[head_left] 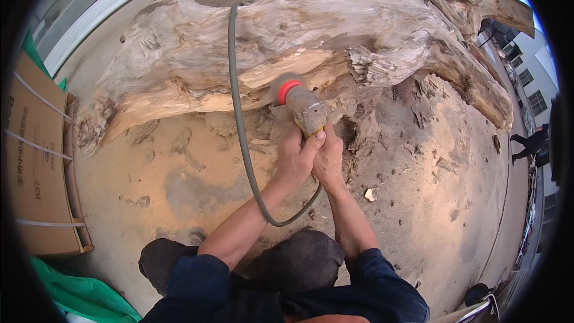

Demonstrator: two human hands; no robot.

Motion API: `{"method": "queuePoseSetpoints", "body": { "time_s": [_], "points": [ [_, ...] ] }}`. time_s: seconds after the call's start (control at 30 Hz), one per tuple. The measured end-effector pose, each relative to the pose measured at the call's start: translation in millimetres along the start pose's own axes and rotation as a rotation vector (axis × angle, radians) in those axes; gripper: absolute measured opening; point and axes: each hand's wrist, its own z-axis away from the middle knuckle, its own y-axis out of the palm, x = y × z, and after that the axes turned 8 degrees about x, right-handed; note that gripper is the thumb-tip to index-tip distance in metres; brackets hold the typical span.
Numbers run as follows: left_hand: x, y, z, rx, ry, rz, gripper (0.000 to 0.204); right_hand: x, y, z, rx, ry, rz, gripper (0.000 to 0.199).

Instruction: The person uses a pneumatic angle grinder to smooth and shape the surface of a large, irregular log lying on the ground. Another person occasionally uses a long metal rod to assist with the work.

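Observation:
My left hand (293, 155) and my right hand (329, 154) are closed together round the near end of a dusty angle grinder (308, 111). Its head points away from me, with a red ring and a grey disc blurred as if spinning. That disc is at the lower edge of a large weathered tree trunk (251, 42); whether it touches the wood I cannot tell. Paler, freshly exposed wood shows around it. A thick grey-green cable (237, 84) loops from the trunk's top, down past my left forearm and back up behind my right wrist.
Sawdust and wood chips cover the concrete floor (197, 194). At the left stands a strapped cardboard box (39, 161) on a wooden pallet, with green sheeting (84, 293) below it. A person in dark clothes (531, 142) is at the far right, near a pale building.

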Motion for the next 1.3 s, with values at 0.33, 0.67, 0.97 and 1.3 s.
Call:
{"method": "queuePoseSetpoints", "body": {
  "time_s": [0.33, 0.67, 0.97, 1.3],
  "points": [
    [-10.8, -24.5, 22.3, -0.111, 0.012, 0.131, 0.045, 11.8, 27.9, 5.8, 0.039, -0.049, 0.008, 0.026],
    [-2.4, -26.9, 33.5, -0.134, -0.022, 0.142, 0.044, 11.3, 34.6, 16.3, 0.051, -0.053, 0.023, 0.027],
    [8.0, -11.1, 1.1, 0.078, -0.029, 0.098, 0.042, -1.3, 11.8, 3.8, -0.105, 0.017, -0.025, 0.030],
    [3.6, -9.8, 25.1, -0.109, -0.062, 0.201, 0.045, -5.4, 19.9, 11.8, 0.044, 0.026, 0.096, 0.031]
  ]
}}
